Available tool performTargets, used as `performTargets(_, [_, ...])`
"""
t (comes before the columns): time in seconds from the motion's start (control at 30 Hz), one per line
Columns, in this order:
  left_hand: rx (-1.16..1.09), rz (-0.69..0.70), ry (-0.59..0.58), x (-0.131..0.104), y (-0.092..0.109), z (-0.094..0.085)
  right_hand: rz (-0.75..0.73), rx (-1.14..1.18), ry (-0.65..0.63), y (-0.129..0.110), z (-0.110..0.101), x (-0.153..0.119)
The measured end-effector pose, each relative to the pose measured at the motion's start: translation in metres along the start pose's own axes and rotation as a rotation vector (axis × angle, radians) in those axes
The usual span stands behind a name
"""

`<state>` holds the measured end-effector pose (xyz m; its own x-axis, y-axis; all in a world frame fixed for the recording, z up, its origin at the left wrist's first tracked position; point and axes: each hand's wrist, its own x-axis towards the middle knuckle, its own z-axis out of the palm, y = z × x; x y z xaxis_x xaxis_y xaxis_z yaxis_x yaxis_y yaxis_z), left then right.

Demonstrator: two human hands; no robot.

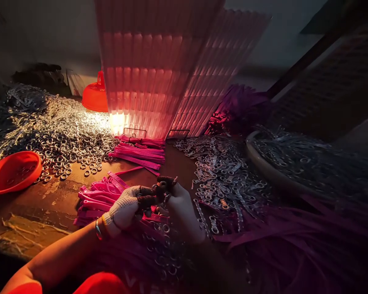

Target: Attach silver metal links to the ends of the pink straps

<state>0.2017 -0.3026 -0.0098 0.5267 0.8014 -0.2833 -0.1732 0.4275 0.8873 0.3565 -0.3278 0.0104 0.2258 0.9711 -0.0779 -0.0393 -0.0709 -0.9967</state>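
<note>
My left hand (125, 208), in a white knit glove with dark fingertips, meets my right hand (182, 206), also gloved, above the middle of the table. The fingers of both hands are closed and pressed together around something small that I cannot make out; dark fingertips hide most of it. Beneath and beside my left hand lies a heap of pink straps (101, 194), folded and stacked. Some loose metal rings (168, 261) show in the dimness below the hands. Just right of my right hand spreads a pile of metal clasps (223, 179), a few with short chains.
A large pile of metal rings (76, 136) lies under a red lamp (95, 96). At left stands a red bowl (30, 173). Bundled pink straps (138, 153) lie before an upright corrugated plastic sheet (144, 81). A wide basin (260, 159) and purple straps (294, 237) are at right.
</note>
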Motion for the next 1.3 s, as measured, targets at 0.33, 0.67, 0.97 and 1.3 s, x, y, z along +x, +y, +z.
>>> performTargets(0.33, [-0.068, 0.113, 0.166, 0.001, -0.013, 0.008, -0.117, -0.163, 0.016, 0.013, 0.005, -0.006])
performTargets(0.67, [0.128, -0.037, -0.029, 0.010, 0.013, -0.009, -0.449, -0.465, -0.522, 0.004, -0.018, 0.019])
performTargets(0.97, [0.246, -0.051, -0.008, 0.011, 0.010, -0.009, -0.476, -1.159, -0.324, 0.006, -0.017, 0.017])
performTargets(1.3, [0.164, -0.117, 0.057, 0.034, 0.013, -0.011, -0.401, -1.318, -0.267, -0.008, -0.002, 0.020])
